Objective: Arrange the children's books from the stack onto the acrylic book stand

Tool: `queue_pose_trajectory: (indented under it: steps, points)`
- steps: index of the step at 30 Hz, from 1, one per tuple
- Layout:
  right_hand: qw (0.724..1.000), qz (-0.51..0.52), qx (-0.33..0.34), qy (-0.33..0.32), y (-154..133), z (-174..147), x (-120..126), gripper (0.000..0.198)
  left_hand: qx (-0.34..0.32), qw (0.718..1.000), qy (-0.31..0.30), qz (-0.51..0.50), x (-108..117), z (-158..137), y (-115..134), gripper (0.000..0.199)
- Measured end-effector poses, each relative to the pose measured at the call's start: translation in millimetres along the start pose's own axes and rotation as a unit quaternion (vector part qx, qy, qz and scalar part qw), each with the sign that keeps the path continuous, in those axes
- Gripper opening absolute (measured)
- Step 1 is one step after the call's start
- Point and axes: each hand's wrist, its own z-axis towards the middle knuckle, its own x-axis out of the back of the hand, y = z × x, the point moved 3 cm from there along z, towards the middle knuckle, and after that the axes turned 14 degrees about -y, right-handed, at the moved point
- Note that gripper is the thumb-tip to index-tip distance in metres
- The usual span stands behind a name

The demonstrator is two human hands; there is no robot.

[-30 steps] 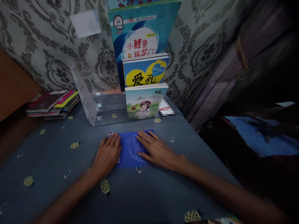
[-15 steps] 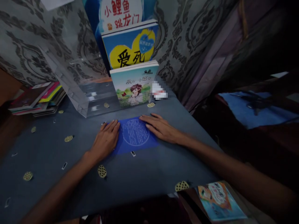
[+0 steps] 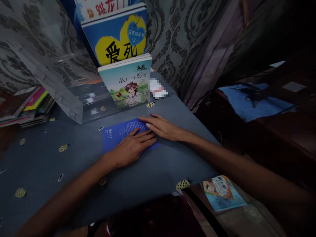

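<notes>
Left hand (image 3: 132,148) and right hand (image 3: 166,129) have fingers outstretched, grasping nothing; directly beneath them lies the blue sheet (image 3: 115,134); even, flat-fingered pressure should keep it from skidding; around them spreads the counter (image 3: 148,179); just beyond the fingers stand picture books (image 3: 127,82).

And here it is, the blue sheet (image 3: 111,140), lying flat on the counter (image 3: 172,164), deep and bright in colour, whether single leaf or thin booklet, hard to call! A small white emblem with fine lettering sits near its left end; towards the right, part of a thin white ring curves around tiny lines of print, the rest hidden beneath the left hand (image 3: 129,149) and the right hand (image 3: 164,128), its far-right corner covered too.
</notes>
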Motion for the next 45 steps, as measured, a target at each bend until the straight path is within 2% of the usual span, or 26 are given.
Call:
queue_pose_trajectory:
  steps: [4,8,15,27,31,35,39,41,45]
  points:
    - [1.000,-0.020,0.003,-0.008,1.3,0.6,-2.2,0.054,-0.026,0.999,-0.020,0.002,-5.2,-4.8,12.9,0.068]
    - [0.999,-0.042,0.018,0.000,6.5,-1.6,-6.8,0.061,-0.018,1.000,-0.015,0.009,-12.6,-16.1,22.9,0.065]
    - [0.998,-0.058,0.036,-0.006,16.3,-2.2,-12.0,0.072,0.071,0.997,0.002,0.030,-24.4,-50.8,38.7,0.052]
    - [0.997,-0.063,0.039,-0.019,11.6,0.3,-10.2,0.075,0.201,0.973,0.073,0.085,-45.9,-129.6,46.6,0.051]
    - [0.997,-0.065,0.035,-0.024,13.7,-0.3,-10.3,0.074,0.241,0.963,0.074,0.099,-53.2,-145.5,48.4,0.055]
    - [0.996,-0.076,0.035,-0.021,13.5,-0.7,-9.5,0.070,0.255,0.957,0.092,0.102,-59.6,-150.9,49.7,0.055]
    - [0.993,-0.091,0.074,-0.029,-18.1,3.2,-16.6,0.054,0.260,0.952,0.108,0.118,-62.7,-149.4,49.9,0.053]
    - [0.988,-0.079,0.118,-0.068,-47.1,8.4,-28.0,0.046,0.258,0.950,0.121,0.130,-62.2,-148.3,49.9,0.049]
    - [0.971,-0.067,0.175,-0.146,-97.6,29.4,-52.0,0.048,0.254,0.945,0.144,0.148,-60.3,-147.1,49.8,0.049]
